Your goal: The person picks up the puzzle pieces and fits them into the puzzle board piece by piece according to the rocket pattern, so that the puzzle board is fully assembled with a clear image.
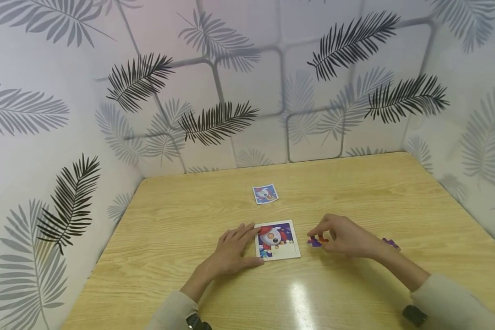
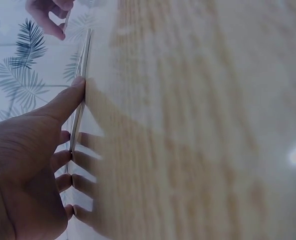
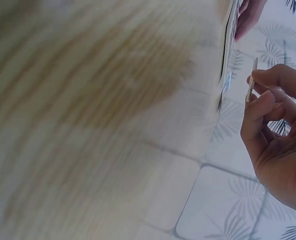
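A square jigsaw puzzle board [image 1: 295, 247] with a white border lies on the table, showing a red and white cartoon character; its lower right area is bare. My left hand [image 1: 231, 252] rests at the board's left side, fingers extended, index finger at the upper left and thumb at the lower left corner. In the left wrist view, the left thumb [image 2: 68, 102] touches the board's edge [image 2: 80, 115]. Right of the board, my right hand [image 1: 346, 236] pinches a purple and orange puzzle piece [image 1: 315, 242] between thumb and finger. Edge-on, this piece [image 3: 251, 82] appears raised off the table in the right wrist view.
Another purple puzzle piece [image 1: 391, 243] lies on the table beyond my right wrist, partly hidden by the forearm. A small picture card [image 1: 266, 194] with a similar character sits behind the board. The wooden table [image 1: 181, 201] meets leaf-patterned walls [image 1: 255, 91] at the back and sides.
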Tool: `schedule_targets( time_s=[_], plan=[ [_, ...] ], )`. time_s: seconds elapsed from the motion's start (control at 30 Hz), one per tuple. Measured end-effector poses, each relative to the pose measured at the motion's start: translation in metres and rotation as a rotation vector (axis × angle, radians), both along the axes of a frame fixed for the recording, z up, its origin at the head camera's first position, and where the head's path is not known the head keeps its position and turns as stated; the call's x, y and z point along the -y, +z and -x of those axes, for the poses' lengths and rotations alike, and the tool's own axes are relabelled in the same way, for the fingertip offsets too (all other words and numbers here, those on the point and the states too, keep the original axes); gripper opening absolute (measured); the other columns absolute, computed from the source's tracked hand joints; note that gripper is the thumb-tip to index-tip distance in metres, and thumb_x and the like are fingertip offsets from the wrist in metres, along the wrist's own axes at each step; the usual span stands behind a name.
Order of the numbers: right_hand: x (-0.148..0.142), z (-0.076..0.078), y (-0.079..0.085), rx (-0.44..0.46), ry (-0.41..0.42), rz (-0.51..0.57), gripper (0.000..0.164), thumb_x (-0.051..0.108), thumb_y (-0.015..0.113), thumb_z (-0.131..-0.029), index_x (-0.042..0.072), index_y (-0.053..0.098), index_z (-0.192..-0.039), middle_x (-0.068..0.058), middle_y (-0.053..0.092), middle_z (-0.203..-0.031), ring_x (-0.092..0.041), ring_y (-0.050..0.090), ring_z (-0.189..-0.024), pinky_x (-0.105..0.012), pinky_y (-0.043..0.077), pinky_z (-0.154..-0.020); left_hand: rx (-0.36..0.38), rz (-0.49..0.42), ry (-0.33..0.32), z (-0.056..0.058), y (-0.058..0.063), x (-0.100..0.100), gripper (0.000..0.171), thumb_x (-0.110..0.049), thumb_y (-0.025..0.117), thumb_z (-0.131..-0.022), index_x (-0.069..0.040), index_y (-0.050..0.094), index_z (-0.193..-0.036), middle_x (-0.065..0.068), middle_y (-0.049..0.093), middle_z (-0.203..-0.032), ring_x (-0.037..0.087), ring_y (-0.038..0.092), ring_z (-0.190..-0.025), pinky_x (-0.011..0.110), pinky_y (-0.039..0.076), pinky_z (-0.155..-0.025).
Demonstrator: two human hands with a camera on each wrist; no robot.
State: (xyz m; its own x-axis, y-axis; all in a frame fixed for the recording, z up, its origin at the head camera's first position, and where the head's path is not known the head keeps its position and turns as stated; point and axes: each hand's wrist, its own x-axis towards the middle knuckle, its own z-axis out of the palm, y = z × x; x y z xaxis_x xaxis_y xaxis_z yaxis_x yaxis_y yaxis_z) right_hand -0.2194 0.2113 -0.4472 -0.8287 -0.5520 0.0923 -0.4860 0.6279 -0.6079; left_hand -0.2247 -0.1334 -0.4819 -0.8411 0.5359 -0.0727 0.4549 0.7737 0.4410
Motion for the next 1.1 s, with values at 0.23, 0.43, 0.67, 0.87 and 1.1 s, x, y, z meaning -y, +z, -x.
schedule_targets(
  time_s=[0.23, 0.43, 0.67, 0.87, 1.1],
  plan=[
    [0.020, 0.002, 0.003, 0.005, 0.026, -0.011, 0.036, 0.004, 0.074, -0.080, 0.013, 0.076, -0.115, 0.001, 0.062, -0.093, -0.009, 0.044, -0.070, -0.020, 0.039, -0.056, 0.001, -0.010, -0.006, -0.001, -0.002, -0.001, 0.084, -0.059, 0.064, -0.090, -0.024, 0.030, -0.158, 0.002, 0.022, -0.167, 0.033, 0.016, -0.155, 0.060, 0.009, -0.123],
    [0.030, 0.005, 0.004, -0.002, 0.026, -0.017, 0.035, 0.007, 0.075, -0.083, 0.016, 0.076, -0.117, 0.002, 0.062, -0.092, -0.008, 0.045, -0.069, -0.020, 0.040, -0.057, -0.006, 0.006, -0.006, 0.001, -0.002, -0.001, 0.084, -0.059, 0.064, -0.090, -0.024, 0.029, -0.159, 0.002, 0.022, -0.168, 0.033, 0.016, -0.155, 0.060, 0.010, -0.123],
    [0.043, 0.011, 0.002, 0.002, 0.047, -0.014, 0.033, 0.007, 0.075, -0.083, 0.019, 0.077, -0.113, 0.002, 0.061, -0.090, -0.009, 0.046, -0.071, -0.020, 0.041, -0.059, -0.015, 0.011, -0.006, 0.002, -0.002, 0.000, 0.084, -0.059, 0.064, -0.090, -0.024, 0.030, -0.158, 0.002, 0.023, -0.167, 0.033, 0.017, -0.155, 0.060, 0.011, -0.123],
    [0.056, 0.015, 0.002, 0.006, 0.072, -0.039, 0.032, 0.007, 0.074, -0.082, 0.019, 0.077, -0.112, 0.003, 0.063, -0.093, -0.013, 0.050, -0.076, -0.022, 0.042, -0.062, -0.008, 0.013, -0.004, 0.003, -0.003, 0.000, 0.084, -0.058, 0.064, -0.090, -0.023, 0.029, -0.158, 0.002, 0.022, -0.168, 0.033, 0.016, -0.155, 0.060, 0.010, -0.123],
    [0.069, 0.020, -0.001, -0.005, 0.116, -0.044, 0.031, 0.004, 0.073, -0.081, 0.012, 0.078, -0.111, 0.001, 0.066, -0.091, -0.019, 0.053, -0.080, -0.021, 0.041, -0.065, -0.017, 0.029, 0.000, 0.003, -0.003, 0.000, 0.085, -0.061, 0.063, -0.090, -0.025, 0.030, -0.158, 0.001, 0.023, -0.167, 0.032, 0.016, -0.155, 0.060, 0.011, -0.123]
  ],
)
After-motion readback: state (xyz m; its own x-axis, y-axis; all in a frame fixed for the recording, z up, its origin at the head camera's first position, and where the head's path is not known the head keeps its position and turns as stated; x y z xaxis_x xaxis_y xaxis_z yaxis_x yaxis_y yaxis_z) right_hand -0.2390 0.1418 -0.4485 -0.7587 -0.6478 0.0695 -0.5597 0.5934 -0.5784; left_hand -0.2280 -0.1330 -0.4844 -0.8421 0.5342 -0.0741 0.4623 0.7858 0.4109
